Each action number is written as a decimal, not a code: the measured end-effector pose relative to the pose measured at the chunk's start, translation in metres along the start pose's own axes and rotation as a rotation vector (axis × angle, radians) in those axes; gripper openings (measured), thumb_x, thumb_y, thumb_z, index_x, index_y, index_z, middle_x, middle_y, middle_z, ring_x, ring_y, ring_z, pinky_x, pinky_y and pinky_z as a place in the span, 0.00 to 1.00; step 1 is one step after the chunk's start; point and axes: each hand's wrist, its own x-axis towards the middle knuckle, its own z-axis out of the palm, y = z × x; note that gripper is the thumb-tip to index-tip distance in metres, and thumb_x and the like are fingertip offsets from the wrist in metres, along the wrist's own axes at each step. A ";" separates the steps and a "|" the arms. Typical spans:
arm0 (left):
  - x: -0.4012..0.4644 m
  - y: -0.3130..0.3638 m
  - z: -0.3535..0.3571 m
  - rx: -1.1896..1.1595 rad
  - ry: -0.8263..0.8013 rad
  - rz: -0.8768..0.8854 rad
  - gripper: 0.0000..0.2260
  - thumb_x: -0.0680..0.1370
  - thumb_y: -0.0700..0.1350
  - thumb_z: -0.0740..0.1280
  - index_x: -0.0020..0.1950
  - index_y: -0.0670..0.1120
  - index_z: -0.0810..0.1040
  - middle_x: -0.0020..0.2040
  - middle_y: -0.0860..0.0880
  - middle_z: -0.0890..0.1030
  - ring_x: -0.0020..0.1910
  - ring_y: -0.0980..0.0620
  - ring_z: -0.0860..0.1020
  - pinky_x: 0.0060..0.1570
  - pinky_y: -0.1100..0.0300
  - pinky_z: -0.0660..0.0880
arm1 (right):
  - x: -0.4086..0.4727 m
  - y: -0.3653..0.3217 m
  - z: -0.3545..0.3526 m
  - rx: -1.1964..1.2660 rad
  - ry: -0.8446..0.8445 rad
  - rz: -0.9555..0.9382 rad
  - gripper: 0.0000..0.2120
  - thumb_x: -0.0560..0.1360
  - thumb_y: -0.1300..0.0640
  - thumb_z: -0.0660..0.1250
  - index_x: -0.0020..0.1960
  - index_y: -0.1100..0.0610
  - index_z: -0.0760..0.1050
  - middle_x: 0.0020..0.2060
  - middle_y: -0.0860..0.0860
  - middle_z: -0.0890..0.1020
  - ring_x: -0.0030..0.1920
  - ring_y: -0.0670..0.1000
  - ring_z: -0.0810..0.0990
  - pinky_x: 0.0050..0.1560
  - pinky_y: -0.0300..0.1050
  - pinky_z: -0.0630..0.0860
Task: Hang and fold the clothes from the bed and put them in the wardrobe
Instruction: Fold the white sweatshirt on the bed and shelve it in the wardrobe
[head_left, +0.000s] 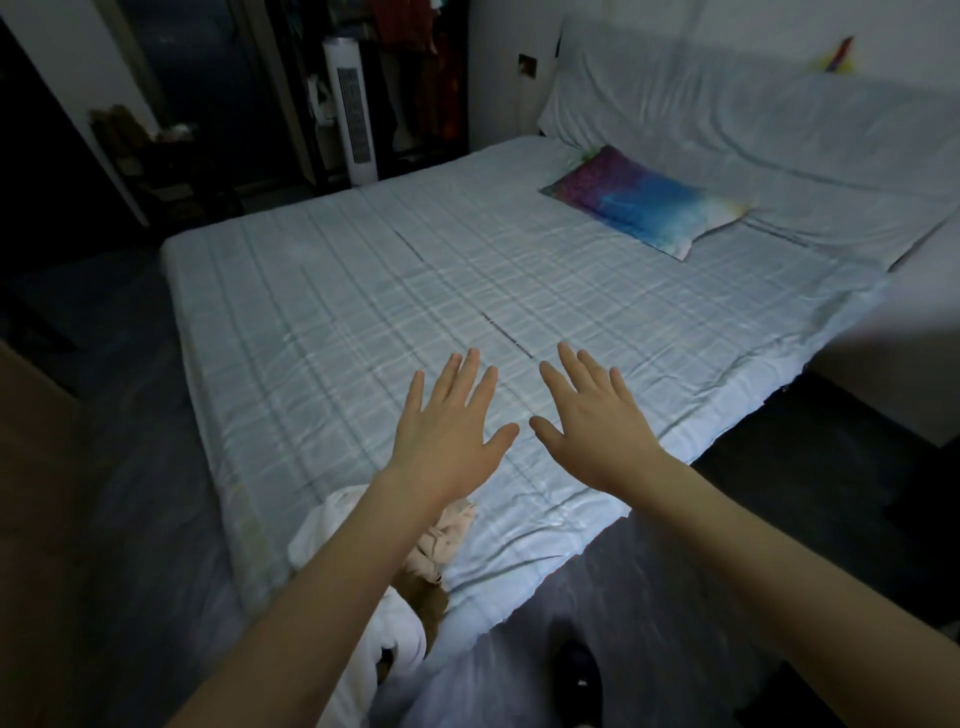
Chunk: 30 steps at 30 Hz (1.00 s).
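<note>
- Left hand (447, 426) and right hand (597, 421): fingers spread apart, holding nothing, above the bed (363, 291).
- Clothes (441, 540): heaped at the bed's near corner, under the left forearm.
- Wardrobe (415, 78): beyond the bed's far side.

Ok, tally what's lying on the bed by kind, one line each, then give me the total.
Pillows: 1, the multicoloured pillow near the head of the bed.
Clothes heaps: 1, the white and pale pink pile of clothes at the near corner; separate garments cannot be told apart.
Total: 2.
Left hand and right hand are spread open above the sheet, holding nothing.
</note>
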 end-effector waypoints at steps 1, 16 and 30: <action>0.007 -0.001 0.003 -0.001 -0.010 -0.013 0.32 0.81 0.65 0.44 0.80 0.51 0.40 0.79 0.51 0.34 0.77 0.52 0.34 0.75 0.44 0.35 | 0.010 0.004 0.003 0.000 -0.009 -0.012 0.32 0.81 0.42 0.54 0.79 0.54 0.48 0.79 0.54 0.43 0.78 0.56 0.42 0.77 0.58 0.44; 0.132 -0.049 0.035 -0.105 -0.063 -0.550 0.31 0.81 0.64 0.45 0.80 0.52 0.39 0.79 0.51 0.34 0.78 0.53 0.35 0.75 0.47 0.36 | 0.229 0.041 0.046 0.024 -0.188 -0.448 0.32 0.81 0.43 0.54 0.79 0.54 0.47 0.79 0.54 0.43 0.78 0.55 0.43 0.77 0.58 0.44; 0.026 -0.114 0.133 -0.241 -0.248 -1.096 0.31 0.82 0.62 0.49 0.81 0.51 0.44 0.80 0.49 0.41 0.79 0.48 0.44 0.75 0.45 0.44 | 0.251 -0.109 0.178 0.006 -0.493 -0.922 0.31 0.81 0.46 0.55 0.79 0.56 0.49 0.79 0.55 0.45 0.78 0.56 0.45 0.76 0.58 0.46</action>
